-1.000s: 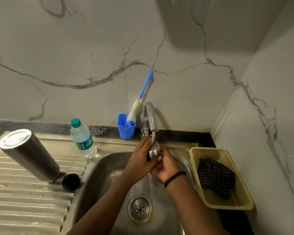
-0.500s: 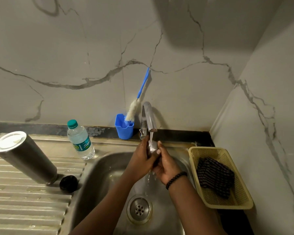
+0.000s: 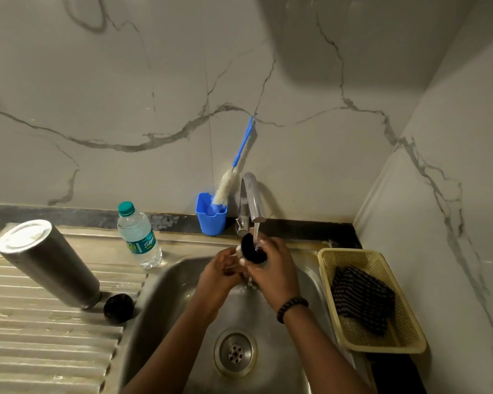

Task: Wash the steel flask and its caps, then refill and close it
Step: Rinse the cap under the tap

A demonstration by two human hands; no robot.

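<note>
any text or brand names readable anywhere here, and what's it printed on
"Sig..." in white slanted letters, cut off by the curve: teal label on the clear plastic water bottle with a green cap.
Round yellow-green logo left of it on that label: too small to read.
Upturned steel flask, blue plastic cup, yellow plastic basket: no text visible.

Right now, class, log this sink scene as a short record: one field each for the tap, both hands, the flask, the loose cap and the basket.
tap: tap running, stream landing on the held cap
right hand: right hand grips a steel cap with a black inside under the water
left hand: left hand beside it, fingers curled at the cap's edge; grip unclear
flask: steel flask upside down on the drainboard
loose cap: black cap beside the flask's mouth
basket: yellow basket holds a dark striped cloth
</note>
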